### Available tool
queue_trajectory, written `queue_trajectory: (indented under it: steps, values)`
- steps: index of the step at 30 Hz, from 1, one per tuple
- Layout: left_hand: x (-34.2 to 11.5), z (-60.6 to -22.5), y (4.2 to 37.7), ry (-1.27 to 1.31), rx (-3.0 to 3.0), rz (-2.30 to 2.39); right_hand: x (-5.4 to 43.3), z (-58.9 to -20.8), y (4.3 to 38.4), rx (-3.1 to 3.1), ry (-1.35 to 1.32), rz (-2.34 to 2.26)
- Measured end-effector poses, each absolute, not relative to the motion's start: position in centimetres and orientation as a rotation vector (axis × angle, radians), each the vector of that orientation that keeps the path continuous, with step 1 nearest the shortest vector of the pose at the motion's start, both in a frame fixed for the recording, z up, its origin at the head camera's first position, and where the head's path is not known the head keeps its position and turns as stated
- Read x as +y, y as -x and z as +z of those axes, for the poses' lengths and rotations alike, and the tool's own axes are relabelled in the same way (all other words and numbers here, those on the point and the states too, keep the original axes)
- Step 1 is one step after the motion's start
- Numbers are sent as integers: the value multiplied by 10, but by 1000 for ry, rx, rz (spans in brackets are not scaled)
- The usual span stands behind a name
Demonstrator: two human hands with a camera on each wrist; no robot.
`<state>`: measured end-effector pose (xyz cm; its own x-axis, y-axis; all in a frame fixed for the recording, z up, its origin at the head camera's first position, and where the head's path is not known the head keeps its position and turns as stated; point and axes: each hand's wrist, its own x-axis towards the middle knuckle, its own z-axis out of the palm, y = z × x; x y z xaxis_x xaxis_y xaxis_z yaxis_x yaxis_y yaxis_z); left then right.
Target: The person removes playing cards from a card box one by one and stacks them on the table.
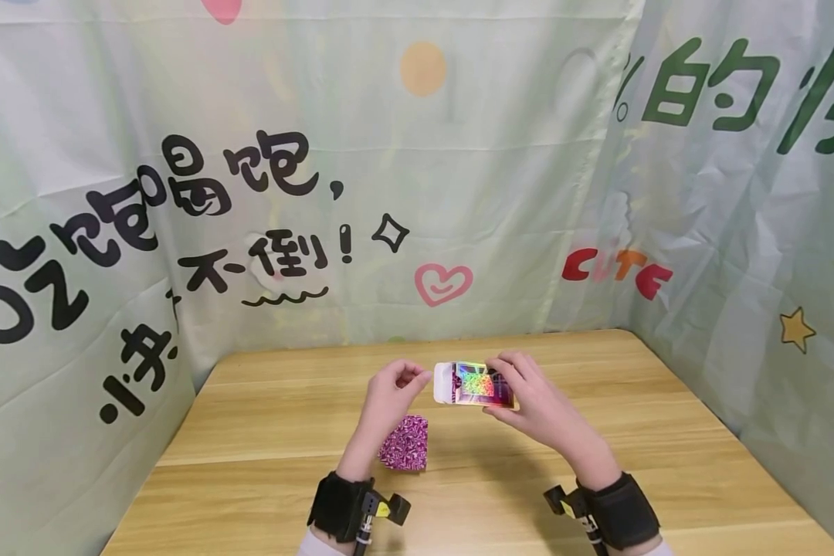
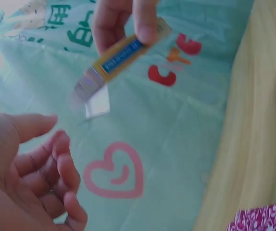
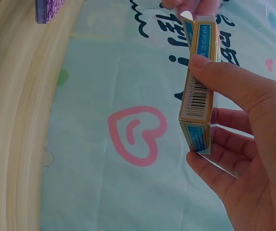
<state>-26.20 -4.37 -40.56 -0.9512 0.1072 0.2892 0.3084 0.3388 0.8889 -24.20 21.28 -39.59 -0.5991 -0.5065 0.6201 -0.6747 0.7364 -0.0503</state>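
Note:
My right hand (image 1: pixel 531 398) holds a small shiny card box (image 1: pixel 483 384) above the table, thumb on one side and fingers on the other. The box has a rainbow-glinting face, and its white end flap (image 1: pixel 443 383) stands open toward the left. In the right wrist view a barcode shows on the narrow side of the box (image 3: pixel 195 98). Just left of the flap is my left hand (image 1: pixel 391 392), fingers loosely bent, with nothing held; the left wrist view shows a gap to the box. A pink-purple patterned stack of cards (image 1: pixel 406 444) lies on the table beneath my left forearm.
The wood-grain table (image 1: pixel 278 432) extends around the cards. Printed pale green curtains (image 1: pixel 361 170) hang behind it and at both sides. Each wrist wears a black strap (image 1: pixel 340 506) with a small camera.

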Motion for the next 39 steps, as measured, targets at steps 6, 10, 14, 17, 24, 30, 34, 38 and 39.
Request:
queue_trajectory:
  steps: [6,10,14,17,24,30,34,38,39]
  values:
    - [-39,-401,256,494,-2483,-1702,209,-396,241,-2363,-886,384]
    - [-35,-403,255,483,-2553,-1658,206,-397,240,-2362,-894,385]
    - [-30,-406,255,475,-2592,-1626,204,-398,241,-2353,-908,377]
    - [-27,-406,254,481,-2605,-1592,204,-399,241,-2338,-916,369]
    - [-29,-408,253,494,-2621,-1541,206,-403,244,-2302,-922,352]
    - [-27,-406,250,496,-2639,-1502,205,-402,242,-2319,-921,358]
    - [-25,-404,249,478,-2652,-1464,203,-400,241,-2309,-939,359]
    - [-26,-405,250,476,-2662,-1443,203,-399,241,-2286,-954,351]
    - [-27,-405,251,479,-2663,-1442,203,-400,242,-2284,-954,350]
